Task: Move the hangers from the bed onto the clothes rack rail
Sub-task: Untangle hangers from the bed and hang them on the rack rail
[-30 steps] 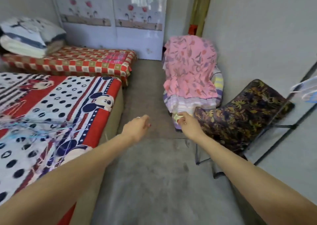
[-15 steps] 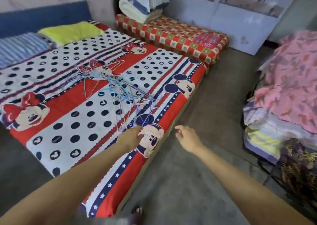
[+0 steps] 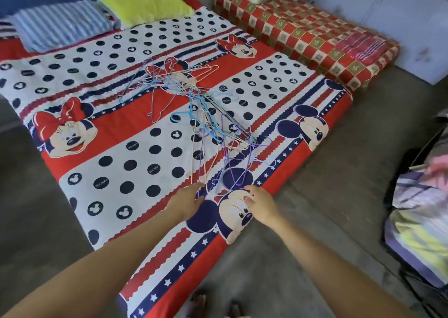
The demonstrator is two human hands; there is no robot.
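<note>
We judge the task far from finished: the bed, with its red, white and navy cartoon-mouse cover, carries a large tangle of thin wire hangers, and the clothes rack rail is out of view, so we cannot tell how many already hang there; every hanger we can see has yet to be lifted, carried and hooked on. The tangle spreads in two loose knots, a red and pink one toward the middle of the cover and a blue and purple one reaching toward the near edge; its strands cross so much that we expect several to come up together.

Both our arms reach over the near edge of the mattress; our left hand lies with fingers extended and slightly spread, the fingertips at the lowest loops of the purple wires, touching or just short of them, we cannot tell which; our right hand sits beside it over the printed mouse face, fingers loosely bent and apart, holding nothing, its fingertips just beside the nearest purple loop; no wire is gripped in either hand.
</note>
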